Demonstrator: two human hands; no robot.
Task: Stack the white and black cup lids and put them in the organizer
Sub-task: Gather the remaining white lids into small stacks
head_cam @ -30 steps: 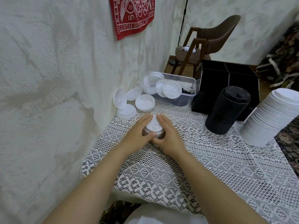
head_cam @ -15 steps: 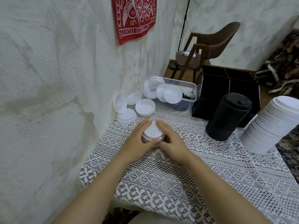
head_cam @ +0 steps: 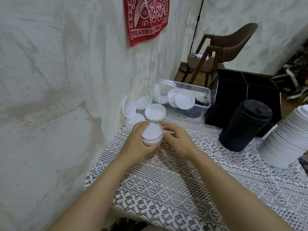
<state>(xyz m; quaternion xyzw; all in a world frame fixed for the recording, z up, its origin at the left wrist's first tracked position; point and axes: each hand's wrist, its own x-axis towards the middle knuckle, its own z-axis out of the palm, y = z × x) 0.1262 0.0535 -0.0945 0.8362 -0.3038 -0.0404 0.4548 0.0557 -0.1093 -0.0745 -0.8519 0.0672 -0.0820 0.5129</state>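
Near the wall-side edge of the table (head_cam: 166,189), which is covered with a white lace cloth, the left hand (head_cam: 139,144) grips a small stack of white lids (head_cam: 152,137). The fingers and thumb curl round the stack's side, and the stack is held just above the cloth with its top face tilted toward the camera. The right hand (head_cam: 177,141) is just beside the stack on its right, with the fingers loosely extended and holding nothing. Motion blur at the fingertips makes it impossible to tell whether they touch the stack.

Loose white lids (head_cam: 155,112) lie behind the hands against the wall. One stands on edge, leaning on the wall, and the others lie flat or overlap one another. To their right, a clear plastic container (head_cam: 205,104) holds more white lids and some dark items at the bottom.

The black organizer (head_cam: 233,90) stands at the far right of the table, beside the container, with its dividers visible from above. A tall stack of black lids (head_cam: 245,130) stands in front of the organizer, leaning slightly. A tall stack of white lids (head_cam: 286,140) stands further right, at the frame edge, also leaning. Both tall stacks are well apart from the hands.

A red printed cloth (head_cam: 146,17) hangs on the wall, and a brown chair (head_cam: 233,42) stands beyond the table.
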